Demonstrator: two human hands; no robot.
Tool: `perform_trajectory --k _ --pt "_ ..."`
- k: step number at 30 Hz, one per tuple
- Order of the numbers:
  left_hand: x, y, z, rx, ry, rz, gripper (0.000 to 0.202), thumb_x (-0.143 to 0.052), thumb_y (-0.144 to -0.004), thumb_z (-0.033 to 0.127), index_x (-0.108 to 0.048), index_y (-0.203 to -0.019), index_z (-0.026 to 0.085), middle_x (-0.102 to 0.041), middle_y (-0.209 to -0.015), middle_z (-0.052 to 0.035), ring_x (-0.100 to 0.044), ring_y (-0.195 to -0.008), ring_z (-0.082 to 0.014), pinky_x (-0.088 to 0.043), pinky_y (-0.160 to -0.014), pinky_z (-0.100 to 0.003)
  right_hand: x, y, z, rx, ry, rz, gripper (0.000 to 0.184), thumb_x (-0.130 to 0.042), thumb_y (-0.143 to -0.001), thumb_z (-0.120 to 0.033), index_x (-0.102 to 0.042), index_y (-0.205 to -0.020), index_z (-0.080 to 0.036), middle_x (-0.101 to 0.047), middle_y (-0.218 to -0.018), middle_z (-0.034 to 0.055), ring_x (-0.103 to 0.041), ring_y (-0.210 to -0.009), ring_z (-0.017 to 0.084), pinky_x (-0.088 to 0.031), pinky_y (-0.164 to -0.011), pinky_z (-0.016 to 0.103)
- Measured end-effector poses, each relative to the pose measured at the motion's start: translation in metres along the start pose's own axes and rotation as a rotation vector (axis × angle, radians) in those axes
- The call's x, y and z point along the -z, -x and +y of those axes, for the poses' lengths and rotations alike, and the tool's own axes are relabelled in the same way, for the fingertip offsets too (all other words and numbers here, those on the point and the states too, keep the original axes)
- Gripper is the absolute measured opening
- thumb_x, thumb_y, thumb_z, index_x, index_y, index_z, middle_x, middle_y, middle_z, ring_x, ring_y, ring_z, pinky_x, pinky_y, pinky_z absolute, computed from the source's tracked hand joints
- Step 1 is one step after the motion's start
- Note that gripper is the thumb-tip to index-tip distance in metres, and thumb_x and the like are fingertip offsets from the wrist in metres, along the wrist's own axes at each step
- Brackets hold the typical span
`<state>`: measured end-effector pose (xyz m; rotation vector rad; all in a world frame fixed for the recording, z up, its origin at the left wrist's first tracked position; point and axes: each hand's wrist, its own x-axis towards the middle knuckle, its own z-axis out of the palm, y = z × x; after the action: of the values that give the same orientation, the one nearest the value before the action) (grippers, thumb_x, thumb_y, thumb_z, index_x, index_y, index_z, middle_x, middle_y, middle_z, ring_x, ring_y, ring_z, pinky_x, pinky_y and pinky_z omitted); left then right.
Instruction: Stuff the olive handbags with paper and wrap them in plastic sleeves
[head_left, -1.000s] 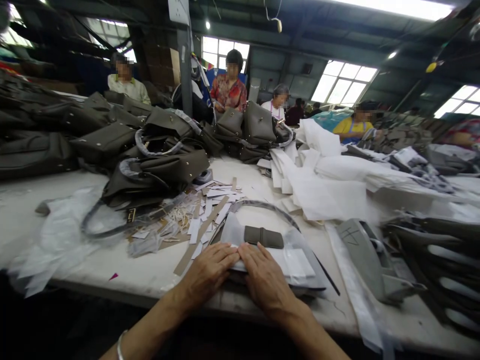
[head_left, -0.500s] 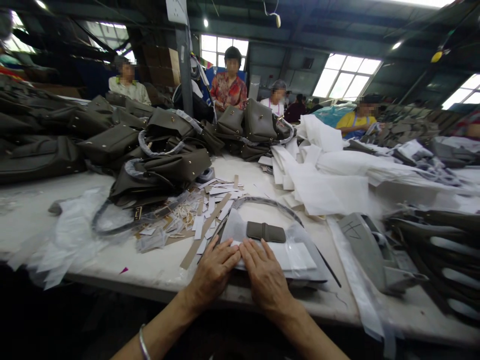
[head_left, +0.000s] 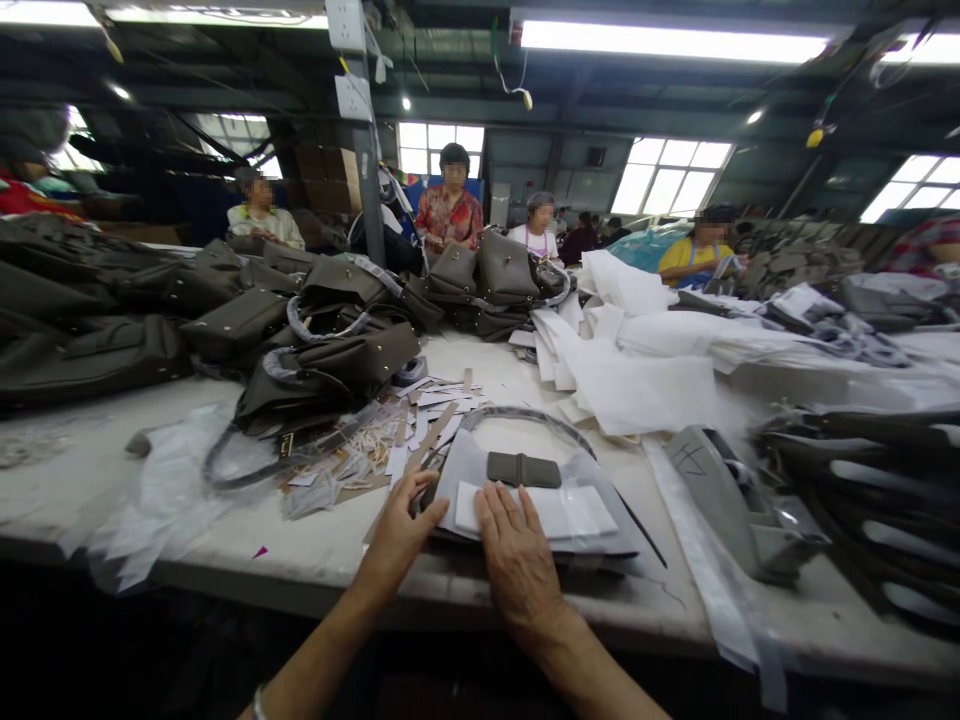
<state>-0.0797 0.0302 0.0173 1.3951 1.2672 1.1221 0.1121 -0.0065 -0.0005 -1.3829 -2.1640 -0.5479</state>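
A dark olive handbag (head_left: 626, 540) lies flat at the table's front edge, covered by a translucent sheet (head_left: 465, 470). Its wrapped handle (head_left: 536, 412) arches away from me. On top rest a folded white packing sheet (head_left: 577, 512) and a small olive leather piece (head_left: 523, 469) with a raised middle band. My right hand (head_left: 519, 550) presses flat on the white sheet, fingers extended. At the bag's left edge is my left hand (head_left: 401, 525), thumb and fingers apart; how firmly it touches the edge I cannot tell.
Olive handbags (head_left: 330, 365) are heaped at the back left. Paper strips and scraps (head_left: 427, 410) lie before them. White sheets (head_left: 637, 380) pile at the back right, with a grey tape dispenser (head_left: 739, 500) nearer. Several people work beyond, one in a patterned shirt (head_left: 450, 215).
My left hand has moved left off the white sheet to the bag's left edge, its thumb now spread. My right hand stays on the sheet. The camera view has tilted up.
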Motion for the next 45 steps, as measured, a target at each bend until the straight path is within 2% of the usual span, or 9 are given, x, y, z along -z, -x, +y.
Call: perform_trajectory --k 3,9,17,21,24,27,31,35,45 --pt "0.001 -0.007 0.004 0.16 0.137 -0.011 0.071 -0.073 -0.075 0.058 -0.054 -0.128 0.014 -0.059 -0.131 -0.0189 -0.057 -0.122 -0.0341 -0.049 -0.098 -0.046 0.001 -0.001 -0.001 -0.018 -0.002 0.031 0.045 -0.045 -0.089 -0.006 -0.056 -0.132 -0.011 -0.061 -0.135 0.0149 -0.051 -0.13 0.027 -0.032 -0.114 0.048" --pt "-0.007 -0.002 0.013 0.159 0.037 -0.048 0.08 -0.079 -0.062 0.043 -0.05 -0.133 0.019 -0.056 -0.136 -0.0153 -0.047 -0.132 -0.0337 -0.04 -0.107 -0.048 0.002 0.01 -0.005 -0.07 -0.009 0.094 0.046 -0.046 -0.089 -0.007 -0.054 -0.134 -0.013 -0.061 -0.136 0.013 -0.049 -0.131 0.027 -0.025 -0.116 0.048" --pt "-0.021 0.009 0.054 0.321 0.337 -0.137 0.092 -0.074 -0.055 0.024 -0.04 -0.14 0.022 -0.06 -0.133 -0.011 -0.065 -0.103 -0.0278 -0.053 -0.082 -0.036 0.026 0.016 -0.006 -0.075 -0.143 -0.053 0.079 -0.072 -0.079 -0.039 -0.04 -0.145 -0.01 -0.048 -0.148 0.0165 -0.037 -0.139 0.034 -0.02 -0.118 0.054" --pt "-0.021 0.009 0.061 0.474 0.342 -0.146 0.098 -0.078 -0.06 0.034 -0.032 -0.147 0.029 -0.065 -0.122 -0.0084 -0.068 -0.085 -0.0239 -0.052 -0.065 -0.031 0.018 0.011 -0.004 -0.108 -0.106 0.038 0.067 -0.067 -0.079 -0.025 -0.044 -0.141 -0.011 -0.057 -0.139 0.0168 -0.047 -0.131 0.033 -0.026 -0.114 0.052" --pt "-0.018 0.009 0.052 0.462 0.306 -0.175 0.095 -0.076 -0.068 0.048 -0.03 -0.149 0.032 -0.058 -0.132 -0.011 -0.067 -0.094 -0.0264 -0.053 -0.067 -0.032 0.013 0.008 0.001 -0.082 -0.11 0.104 0.054 -0.056 -0.082 -0.016 -0.05 -0.136 -0.012 -0.063 -0.13 0.0156 -0.053 -0.124 0.03 -0.033 -0.11 0.048" --pt "-0.012 0.014 0.04 0.188 -0.015 -0.16 0.077 -0.068 -0.077 0.056 -0.042 -0.143 0.024 -0.048 -0.145 -0.016 -0.058 -0.12 -0.0345 -0.054 -0.087 -0.044 0.015 0.005 0.004 -0.049 -0.131 0.102 0.046 -0.049 -0.084 -0.012 -0.055 -0.13 -0.013 -0.066 -0.122 0.0141 -0.056 -0.117 0.028 -0.037 -0.107 0.045" --pt "-0.012 0.032 0.031 -0.551 -0.814 0.021 0.074 -0.071 -0.08 0.034 -0.041 -0.146 0.021 -0.035 -0.156 -0.0163 -0.029 -0.145 -0.0388 -0.028 -0.114 -0.06 0.013 0.002 0.0 -0.076 -0.101 0.079 0.038 -0.048 -0.088 -0.008 -0.059 -0.123 -0.013 -0.067 -0.118 0.0134 -0.058 -0.112 0.026 -0.041 -0.104 0.042" --pt "-0.022 0.04 0.022 -1.116 -1.173 -0.065 0.058 -0.043 -0.091 0.006 -0.04 -0.148 0.017 -0.047 -0.15 -0.0086 -0.037 -0.142 -0.0238 -0.022 -0.12 -0.043 -0.001 0.004 -0.008 -0.094 -0.088 0.127 0.036 -0.046 -0.091 -0.006 -0.06 -0.123 -0.01 -0.068 -0.115 0.0137 -0.059 -0.108 0.025 -0.046 -0.099 0.042" --pt "-0.024 0.021 0.006 -1.263 -1.08 0.032 0.045 -0.035 -0.096 0.006 -0.05 -0.138 0.01 -0.065 -0.128 -0.0141 -0.061 -0.118 -0.0208 -0.047 -0.1 -0.031 0.001 0.009 -0.003 -0.03 -0.073 0.142 0.038 -0.046 -0.094 -0.011 -0.057 -0.13 -0.011 -0.068 -0.12 0.0111 -0.056 -0.119 0.023 -0.038 -0.11 0.04"
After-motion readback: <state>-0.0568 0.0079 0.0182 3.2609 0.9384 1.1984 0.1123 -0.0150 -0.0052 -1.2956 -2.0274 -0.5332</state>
